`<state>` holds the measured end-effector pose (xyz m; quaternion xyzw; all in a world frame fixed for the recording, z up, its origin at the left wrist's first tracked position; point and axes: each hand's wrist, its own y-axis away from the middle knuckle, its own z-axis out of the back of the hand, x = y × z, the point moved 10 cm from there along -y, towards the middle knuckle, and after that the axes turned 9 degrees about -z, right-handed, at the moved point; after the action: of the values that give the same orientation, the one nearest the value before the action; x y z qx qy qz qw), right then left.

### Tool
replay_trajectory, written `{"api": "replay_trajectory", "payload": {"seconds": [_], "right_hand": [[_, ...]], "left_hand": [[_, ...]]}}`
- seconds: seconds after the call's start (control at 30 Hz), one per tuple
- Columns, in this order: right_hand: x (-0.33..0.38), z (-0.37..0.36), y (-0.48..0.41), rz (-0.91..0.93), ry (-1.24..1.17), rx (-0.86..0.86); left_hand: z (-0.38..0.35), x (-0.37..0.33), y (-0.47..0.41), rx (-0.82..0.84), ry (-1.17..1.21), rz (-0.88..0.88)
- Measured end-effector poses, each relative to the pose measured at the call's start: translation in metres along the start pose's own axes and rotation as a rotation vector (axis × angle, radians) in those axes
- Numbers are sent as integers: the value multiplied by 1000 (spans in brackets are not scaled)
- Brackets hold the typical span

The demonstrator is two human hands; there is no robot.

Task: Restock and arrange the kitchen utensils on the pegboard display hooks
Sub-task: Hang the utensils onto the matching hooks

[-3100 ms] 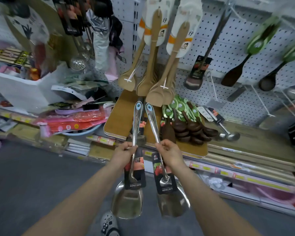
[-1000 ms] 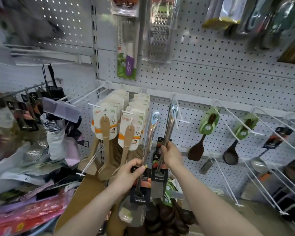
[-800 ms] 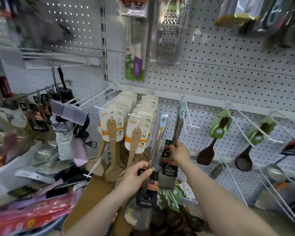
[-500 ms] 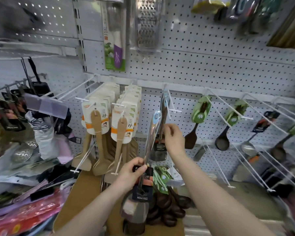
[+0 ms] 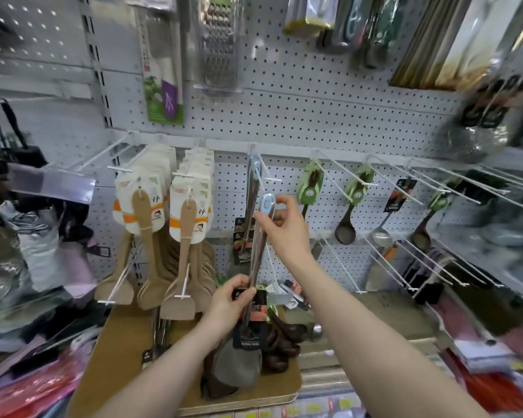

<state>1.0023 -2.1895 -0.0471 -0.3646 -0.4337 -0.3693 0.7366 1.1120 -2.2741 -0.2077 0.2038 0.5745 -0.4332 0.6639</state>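
Holding one steel spatula (image 5: pixel 259 247) upright before the pegboard (image 5: pixel 314 116), the left hand (image 5: pixel 230 303) grips its lower handle and the right hand (image 5: pixel 286 231) pinches its top end.

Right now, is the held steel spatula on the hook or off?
Off: the steel spatula, blue top pinched by the right hand, shaft gripped by the left hand, sits below the white wire hook.
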Motion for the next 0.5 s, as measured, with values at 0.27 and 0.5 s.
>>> {"api": "replay_trajectory", "payload": {"seconds": [0.27,0.5], "right_hand": [[17,-3,-9,130,116,10],[14,-12,-29,155,146,18]], "left_hand": [[8,-10,-18,-42,-48,-31],[4,-13,-35,-50,-68,-19]]}}
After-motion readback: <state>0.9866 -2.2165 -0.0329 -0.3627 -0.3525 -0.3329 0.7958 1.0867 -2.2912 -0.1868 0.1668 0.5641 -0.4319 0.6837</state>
